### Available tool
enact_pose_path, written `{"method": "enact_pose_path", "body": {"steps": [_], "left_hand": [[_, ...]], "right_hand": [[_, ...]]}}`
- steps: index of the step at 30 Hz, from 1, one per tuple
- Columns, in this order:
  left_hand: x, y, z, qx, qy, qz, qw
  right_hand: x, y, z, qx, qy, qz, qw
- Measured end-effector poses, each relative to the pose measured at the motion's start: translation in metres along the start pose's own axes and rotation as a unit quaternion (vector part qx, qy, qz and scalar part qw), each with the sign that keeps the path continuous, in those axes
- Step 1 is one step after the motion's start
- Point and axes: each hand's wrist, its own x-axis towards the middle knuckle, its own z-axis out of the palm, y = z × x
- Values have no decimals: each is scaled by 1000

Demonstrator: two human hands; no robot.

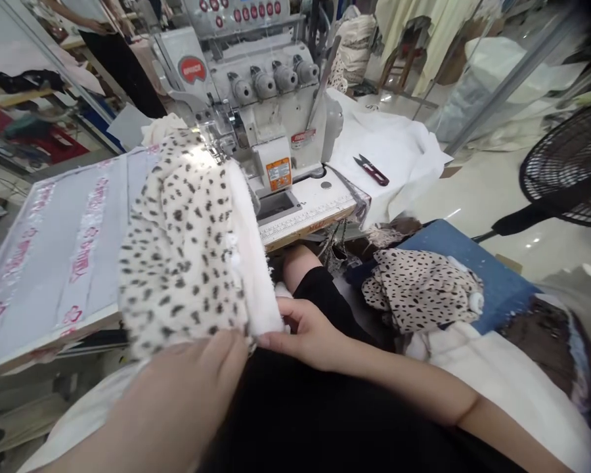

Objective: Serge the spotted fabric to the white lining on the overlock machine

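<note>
A white fluffy fabric piece with black spots (177, 243) runs from under the presser foot of the overlock sewing machine (270, 98) down to my lap. Along its right side lies a plain white fleece strip (250, 256). My left hand (192, 381), a little blurred, is closed on the near edge of the spotted fabric. My right hand (310, 335) pinches the lower end of the white strip between thumb and fingers. The two hands are close together. The machine's lamp lights the fabric at the needle.
Thread snips (372, 171) lie on white cloth (398, 141) right of the machine. A blue bench (440, 240) at the right bears more spotted fabric (423, 289). A black fan (566, 171) stands far right. A person (113, 52) stands behind at the left.
</note>
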Motion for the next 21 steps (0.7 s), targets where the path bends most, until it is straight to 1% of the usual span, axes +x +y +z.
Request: {"method": "enact_pose_path", "body": {"steps": [2,3,5,8,12,15,18,21], "left_hand": [[10,5,7,43,35,53,997],[13,6,11,53,57,66,995],[15,8,20,37,102,55,993],[12,10,31,-21,143,18,989],[9,12,34,-107,156,-32,982],[10,13,30,-149,166,-44,974],[11,15,25,-145,180,-33,972],[11,15,23,-100,184,-7,978]], "right_hand": [[-4,-3,1,-55,-5,-32,998],[-6,-3,1,-78,-12,-41,996],[-11,-3,-1,-113,-27,-48,992],[-17,-3,-3,-161,-33,-62,984],[-20,-4,-2,-194,-41,-91,976],[-18,-6,-2,-197,-17,-101,975],[-16,-8,0,-197,9,-109,974],[-14,-10,3,-213,14,-133,968]]}}
